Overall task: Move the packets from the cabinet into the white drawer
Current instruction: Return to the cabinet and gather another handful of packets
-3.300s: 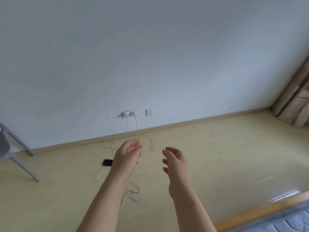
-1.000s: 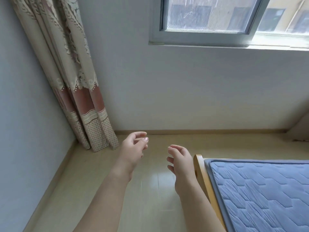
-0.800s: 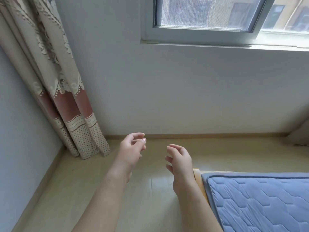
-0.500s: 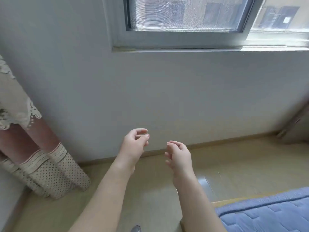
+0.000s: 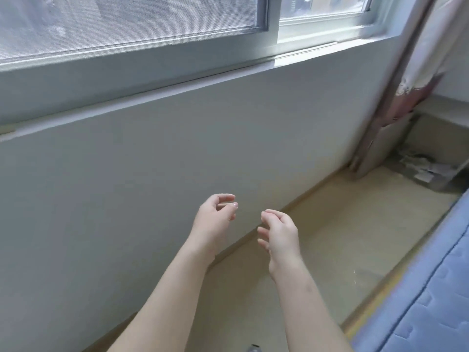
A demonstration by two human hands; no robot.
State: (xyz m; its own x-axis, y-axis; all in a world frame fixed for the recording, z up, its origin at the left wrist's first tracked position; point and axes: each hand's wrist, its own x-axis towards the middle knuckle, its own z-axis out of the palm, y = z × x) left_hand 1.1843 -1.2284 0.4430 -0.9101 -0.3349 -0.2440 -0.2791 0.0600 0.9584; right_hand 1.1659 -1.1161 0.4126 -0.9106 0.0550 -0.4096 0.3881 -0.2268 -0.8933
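**Surroundings**
- Window (image 5: 127, 21): mesh screen and pale frame across the top. The sill (image 5: 177, 82) runs below it, slanting up to the right.
- Wall (image 5: 152, 161): plain white, fills the left and centre. A skirting board (image 5: 317, 191) runs along its foot.
- Floor (image 5: 342, 237): pale wood-tone. It forms a strip between the wall and the bed and leads up-right to the cabinet.
- Curtain (image 5: 426, 59): patterned cream and rose, hangs in the top right corner. Its lower edge hangs just above the cabinet.
- Mattress (image 5: 431, 301): blue and quilted, at lower right. The wooden bed frame (image 5: 375, 308) borders it on the floor side.

**Containers**
- Cabinet (image 5: 431, 138): low, at far right, with its front open. A panel leans at its left edge, and whether that is a door cannot be told.
- Packets (image 5: 421, 167): pale, lying flat in a loose heap on the cabinet's bottom. They are blurred, so count, facing and long axes cannot be told.

**Hands**
- Left hand (image 5: 215, 219): raised in front of the wall. Grip is slack, with fingers loosely curled and holding nothing.
- Right hand (image 5: 279, 232): just beside the left hand but apart from it, over the skirting board. Grip is likewise loose and empty.
- Both hands are well apart from the cabinet.
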